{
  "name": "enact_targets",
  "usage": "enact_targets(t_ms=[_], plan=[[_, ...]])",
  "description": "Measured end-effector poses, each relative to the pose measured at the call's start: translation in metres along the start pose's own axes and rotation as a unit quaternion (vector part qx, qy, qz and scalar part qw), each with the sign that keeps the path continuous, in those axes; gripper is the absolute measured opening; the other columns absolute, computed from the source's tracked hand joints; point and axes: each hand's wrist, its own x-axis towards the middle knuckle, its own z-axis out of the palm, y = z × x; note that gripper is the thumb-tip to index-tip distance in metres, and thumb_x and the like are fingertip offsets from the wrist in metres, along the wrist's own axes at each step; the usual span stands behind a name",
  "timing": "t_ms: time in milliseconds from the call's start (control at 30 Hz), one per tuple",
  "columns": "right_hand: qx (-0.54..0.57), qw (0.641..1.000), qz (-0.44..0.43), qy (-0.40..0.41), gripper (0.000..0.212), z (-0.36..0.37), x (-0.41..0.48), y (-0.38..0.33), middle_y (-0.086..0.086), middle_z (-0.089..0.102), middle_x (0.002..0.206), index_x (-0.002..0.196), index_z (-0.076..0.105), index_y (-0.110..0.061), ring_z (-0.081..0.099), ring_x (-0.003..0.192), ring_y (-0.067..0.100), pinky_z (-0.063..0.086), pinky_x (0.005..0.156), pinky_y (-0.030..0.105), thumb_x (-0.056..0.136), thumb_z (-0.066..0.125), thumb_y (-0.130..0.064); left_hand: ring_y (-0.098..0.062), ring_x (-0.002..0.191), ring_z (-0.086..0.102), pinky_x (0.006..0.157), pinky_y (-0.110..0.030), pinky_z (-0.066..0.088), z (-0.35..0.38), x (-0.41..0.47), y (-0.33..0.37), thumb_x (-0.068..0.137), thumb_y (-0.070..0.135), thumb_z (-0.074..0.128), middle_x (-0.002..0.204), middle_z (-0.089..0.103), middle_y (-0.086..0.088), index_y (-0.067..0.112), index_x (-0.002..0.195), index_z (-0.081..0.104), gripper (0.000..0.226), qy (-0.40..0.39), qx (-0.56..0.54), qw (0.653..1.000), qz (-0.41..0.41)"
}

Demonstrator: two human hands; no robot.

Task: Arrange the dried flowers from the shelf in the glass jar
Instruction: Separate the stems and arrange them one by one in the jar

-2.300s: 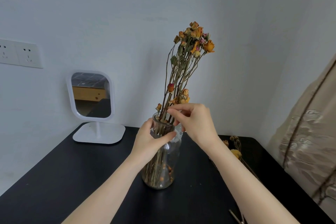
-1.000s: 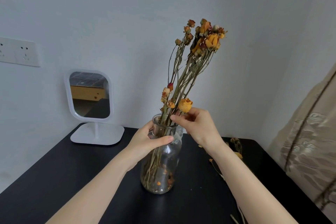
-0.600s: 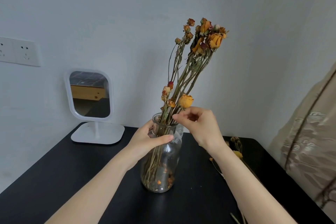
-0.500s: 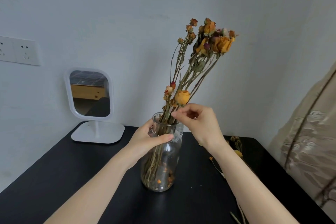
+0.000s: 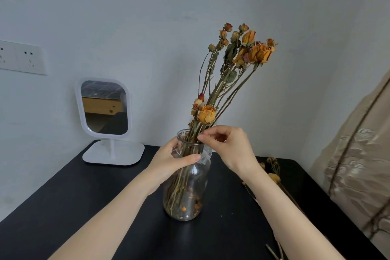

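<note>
On the bench, the left hand grips the glass jar by its neck. The right hand has its grip pinched on the dried flowers standing inside. Tugging could snap brittle stems or tip the jar.

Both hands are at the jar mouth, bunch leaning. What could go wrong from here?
The dried flowers lean right, well past the glass jar's rim; if the left hand lets go of the neck, the jar may tip.
The right hand pinches brittle stems at the mouth; a tug could snap them or shed blooms.
Loose stems beside the right forearm could be swept off the table.
</note>
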Motion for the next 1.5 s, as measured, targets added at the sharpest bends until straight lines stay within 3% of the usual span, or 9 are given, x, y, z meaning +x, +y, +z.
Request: enact_targets(t_ms=[200, 400, 600, 733, 833, 933, 1133, 1333, 1500], plan=[[0.001, 1.0, 0.005, 0.004, 0.004, -0.004, -0.001, 0.001, -0.004, 0.065, 0.071, 0.078, 0.07, -0.028, 0.053, 0.061, 0.005, 0.042, 0.055, 0.007, 0.08, 0.07, -0.024, -0.013, 0.117, 0.046, 0.103, -0.043, 0.041, 0.004, -0.002, 0.0, 0.054, 0.059, 0.073, 0.123, 0.045, 0.007, 0.048, 0.098, 0.053, 0.049, 0.046, 0.044, 0.998, -0.005], [0.007, 1.0, 0.005, -0.002, 0.002, -0.009, -0.005, 0.004, 0.002, 0.063, 0.07, 0.082, 0.071, -0.023, 0.05, 0.057, 0.003, 0.039, 0.051, 0.007, 0.081, 0.069, -0.022, -0.013, 0.122, 0.044, 0.104, -0.04, 0.039, 0.009, -0.007, 0.0, 0.064, 0.048, 0.077, 0.13, 0.049, 0.004, 0.035, 0.117, 0.05, 0.061, 0.085, 0.034, 0.996, 0.019], [0.018, 1.0, 0.016, -0.001, 0.005, -0.015, -0.013, 0.012, -0.002, 0.058, 0.064, 0.078, 0.069, -0.027, 0.048, 0.052, 0.0, 0.039, 0.05, 0.008, 0.081, 0.069, -0.024, -0.004, 0.11, 0.043, 0.084, -0.015, 0.036, 0.016, -0.03, 0.0, 0.068, 0.039, 0.076, 0.119, 0.044, 0.015, 0.036, 0.116, 0.044, 0.058, 0.214, 0.051, 0.974, 0.06], [0.014, 0.998, 0.067, 0.007, 0.005, -0.023, -0.027, 0.029, 0.002, 0.061, 0.067, 0.079, 0.07, -0.025, 0.048, 0.052, 0.002, 0.041, 0.052, 0.012, 0.082, 0.067, -0.028, -0.009, 0.087, 0.049, 0.07, -0.014, 0.04, 0.029, -0.06, -0.013, 0.076, 0.027, 0.073, 0.094, 0.049, 0.008, 0.03, 0.094, 0.049, 0.03, 0.295, 0.076, 0.948, 0.095], [0.004, 0.993, 0.118, 0.022, 0.012, -0.033, -0.042, 0.047, -0.003, 0.061, 0.064, 0.082, 0.071, -0.022, 0.049, 0.048, 0.001, 0.043, 0.05, 0.014, 0.085, 0.064, -0.031, -0.005, 0.066, 0.047, 0.061, -0.009, 0.041, 0.048, -0.079, -0.024, 0.08, 0.016, 0.069, 0.073, 0.049, 0.004, 0.03, 0.082, 0.052, 0.022, 0.244, 0.052, 0.964, 0.097], [-0.013, 0.984, 0.172, 0.048, 0.014, -0.05, -0.058, 0.067, -0.004, 0.061, 0.064, 0.088, 0.07, -0.019, 0.049, 0.046, 0.001, 0.042, 0.047, 0.013, 0.088, 0.06, -0.029, 0.0, 0.053, 0.045, 0.055, -0.009, 0.04, 0.072, -0.088, -0.032, 0.082, 0.02, 0.066, 0.056, 0.048, 0.01, 0.03, 0.079, 0.056, 0.015, 0.122, 0.043, 0.99, 0.062], [-0.077, 0.952, 0.289, 0.06, 0.015, -0.092, -0.087, 0.11, 0.003, 0.064, 0.075, 0.101, 0.066, -0.014, 0.054, 0.058, 0.01, 0.043, 0.051, 0.02, 0.091, 0.057, -0.022, -0.001, 0.048, 0.045, 0.059, -0.019, 0.044, 0.126, -0.07, -0.041, 0.084, 0.033, 0.061, 0.044, 0.048, 0.014, 0.031, 0.073, 0.059, 0.012, -0.026, 0.176, 0.984, -0.01], [-0.187, 0.929, 0.314, 0.052, 0.014, -0.117, -0.108, 0.135, -0.001, 0.065, 0.072, 0.101, 0.066, -0.016, 0.058, 0.064, 0.006, 0.041, 0.055, 0.017, 0.089, 0.06, -0.02, -0.014, 0.077, 0.062, 0.073, -0.031, 0.051, 0.181, -0.042, -0.034, 0.085, 0.039, 0.059, 0.072, 0.062, 0.008, 0.024, 0.078, 0.064, 0.017, -0.083, 0.278, 0.955, -0.056], [-0.267, 0.895, 0.358, -0.001, 0.013, -0.124, -0.115, 0.142, 0.001, 0.065, 0.082, 0.094, 0.063, -0.018, 0.063, 0.078, 0.012, 0.049, 0.066, 0.024, 0.085, 0.066, -0.027, -0.018, 0.079, 0.065, 0.071, -0.031, 0.052, 0.213, -0.029, -0.03, 0.08, 0.046, 0.063, 0.08, 0.067, 0.001, 0.018, 0.077, 0.064, 0.028, -0.116, 0.354, 0.923, -0.1]])
